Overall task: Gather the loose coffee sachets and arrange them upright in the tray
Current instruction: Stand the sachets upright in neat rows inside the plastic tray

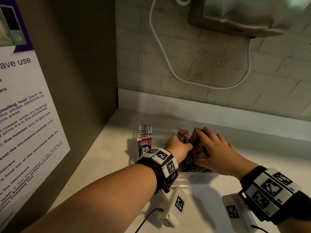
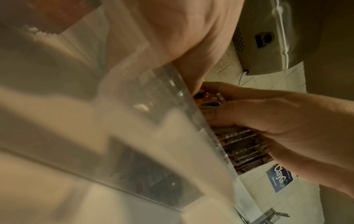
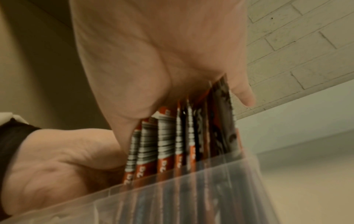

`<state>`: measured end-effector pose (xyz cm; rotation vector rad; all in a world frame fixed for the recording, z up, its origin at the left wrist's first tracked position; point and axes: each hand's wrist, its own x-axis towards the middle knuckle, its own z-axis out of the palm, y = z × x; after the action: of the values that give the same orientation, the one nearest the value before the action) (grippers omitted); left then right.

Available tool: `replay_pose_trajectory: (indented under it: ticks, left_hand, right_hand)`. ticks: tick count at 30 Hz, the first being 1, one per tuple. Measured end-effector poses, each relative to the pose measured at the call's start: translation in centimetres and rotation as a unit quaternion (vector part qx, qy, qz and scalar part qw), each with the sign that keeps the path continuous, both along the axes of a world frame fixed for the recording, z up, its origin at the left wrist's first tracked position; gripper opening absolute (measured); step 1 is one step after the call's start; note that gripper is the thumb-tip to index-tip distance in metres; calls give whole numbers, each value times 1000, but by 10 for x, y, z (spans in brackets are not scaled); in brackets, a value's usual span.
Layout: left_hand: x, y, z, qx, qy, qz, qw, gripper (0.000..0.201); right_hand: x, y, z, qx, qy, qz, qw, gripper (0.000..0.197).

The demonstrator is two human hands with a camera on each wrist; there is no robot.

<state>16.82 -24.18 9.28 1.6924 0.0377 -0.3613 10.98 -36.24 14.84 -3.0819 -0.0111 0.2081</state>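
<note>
A clear plastic tray sits on the white counter. Inside it, a bundle of red-and-black coffee sachets stands upright. My right hand grips the bundle from above, thumb on one side and fingers on the other; in the right wrist view the sachets fan out below the palm. My left hand curls against the bundle's left side, inside the tray. A second upright group of sachets stands at the tray's left end. The tray floor under the hands is hidden.
A dark cabinet side with a microwave notice closes off the left. A brick wall with a white cable runs behind the tray, and a grey appliance hangs overhead. White counter lies in front of the tray.
</note>
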Motion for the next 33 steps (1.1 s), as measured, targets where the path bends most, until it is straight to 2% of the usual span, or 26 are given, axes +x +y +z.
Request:
replay_pose_trajectory:
  ticks: [5, 8, 14, 19, 27, 33]
  left_hand:
    - [-1, 1, 7, 47, -47, 47, 997, 31]
    - [-5, 4, 13, 60, -68, 36, 995, 30]
    - [-15, 7, 15, 86, -17, -108, 990, 46]
    - [-15, 8, 16, 106, 8, -158, 982, 58]
    - [-10, 6, 14, 142, -42, -112, 983, 59]
    - [-8, 1, 12, 126, -43, -89, 987, 60]
  right_hand:
    - [0, 1, 0, -3, -1, -2, 1000, 97]
    - [0, 1, 0, -5, 1, -3, 1000, 97]
    - [-1, 1, 0, 1, -7, 2, 1000, 96]
    - [-2, 2, 2, 1, -1, 4, 1000, 99]
    - [-4, 2, 4, 2, -6, 9, 1000, 97]
    - [-4, 3, 3, 2, -8, 9, 1000, 97]
